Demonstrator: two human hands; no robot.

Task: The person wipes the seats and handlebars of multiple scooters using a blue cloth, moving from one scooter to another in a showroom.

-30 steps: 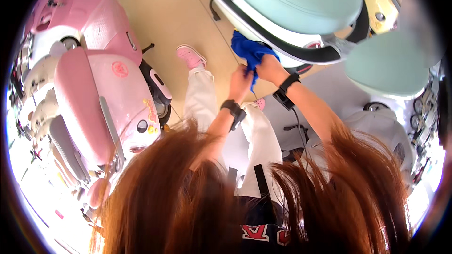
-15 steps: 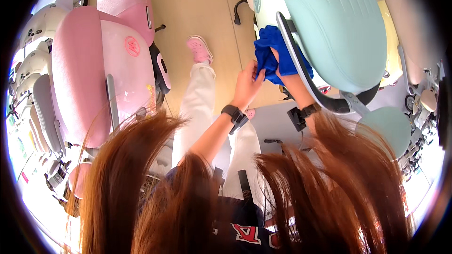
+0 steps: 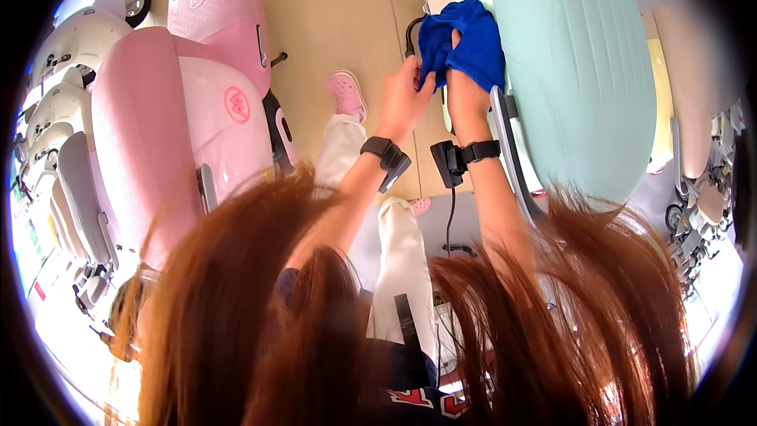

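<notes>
The blue cloth [image 3: 482, 43] covered much of the right hand [image 3: 464, 91], so its grip could not be made out. The mint seat [image 3: 572, 55] and the pink scooter [image 3: 225, 138] were cut off by the upper edge. Loose hair [image 3: 221, 292] hid the upper end of the right forearm [image 3: 493, 189], and a trouser leg [image 3: 398, 256] most of one pink shoe [image 3: 422, 206]. Vehicles [image 3: 706, 209] far right looked too small to tell apart.

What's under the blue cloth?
The right hand goes under the blue cloth; its lower part shows below the edge. Most of its fingers are covered, so whether they touch the mint-seated scooter cannot be seen.
</notes>
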